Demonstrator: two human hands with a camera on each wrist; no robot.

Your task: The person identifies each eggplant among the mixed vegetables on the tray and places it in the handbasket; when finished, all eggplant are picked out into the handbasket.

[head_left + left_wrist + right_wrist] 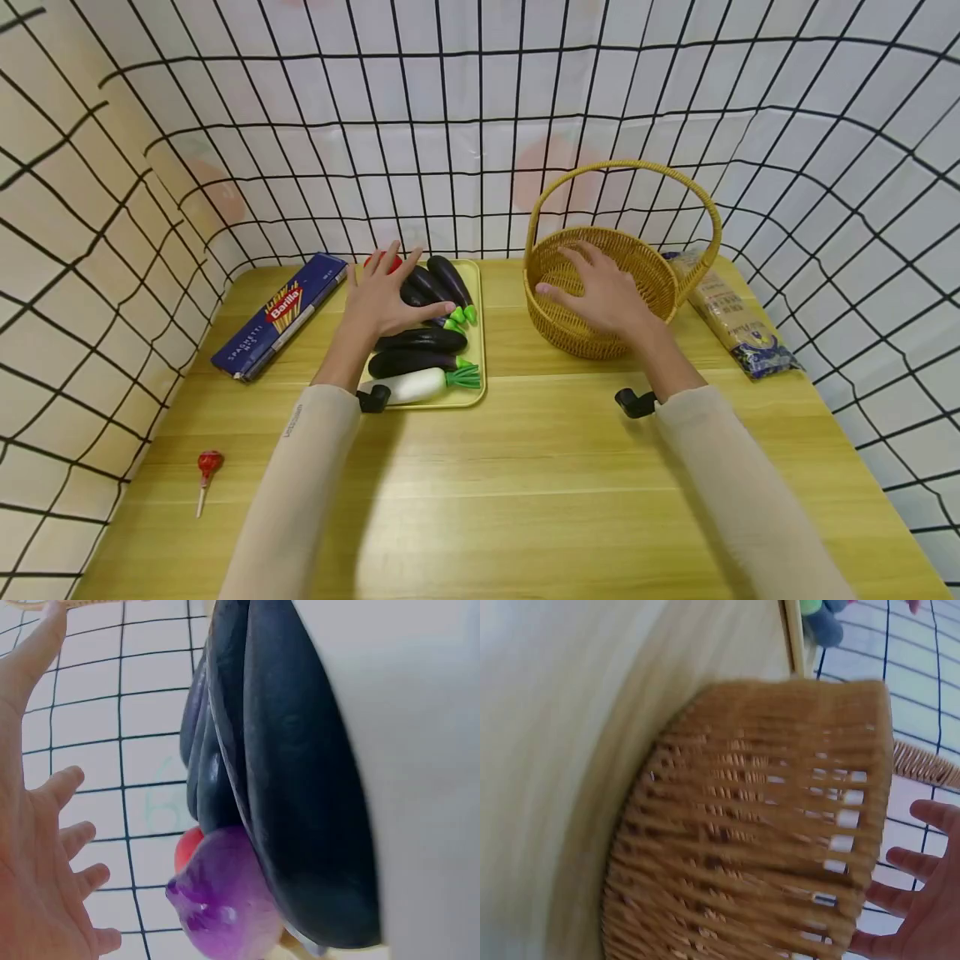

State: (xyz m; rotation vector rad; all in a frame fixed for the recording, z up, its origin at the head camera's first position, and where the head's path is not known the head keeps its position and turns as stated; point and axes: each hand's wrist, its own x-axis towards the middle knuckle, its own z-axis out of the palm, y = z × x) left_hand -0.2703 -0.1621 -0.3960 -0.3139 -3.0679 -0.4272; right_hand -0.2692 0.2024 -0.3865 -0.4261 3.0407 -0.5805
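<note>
My left hand (378, 300) hovers with fingers spread over a yellow tray (482, 367), holding nothing. On the tray lie several dark toy eggplants (420, 340) and a white radish (412, 386) with green leaves at the near side. A red round item (384, 263) at the far side is partly hidden behind the fingers. The left wrist view also shows a purple onion-like vegetable (229, 900) beside the eggplants. Over the near rim of a wicker basket (577, 333) with a tall handle, my right hand (603, 296) stretches its fingers, gripping nothing. The basket's visible interior holds nothing.
A blue spaghetti box (281, 312) lies left of the tray, and a red lollipop (208, 467) is nearer on that side. Right of the basket rests a clear-and-blue plastic food bag (731, 321). Black wire mesh (480, 121) encloses the table's back and sides.
</note>
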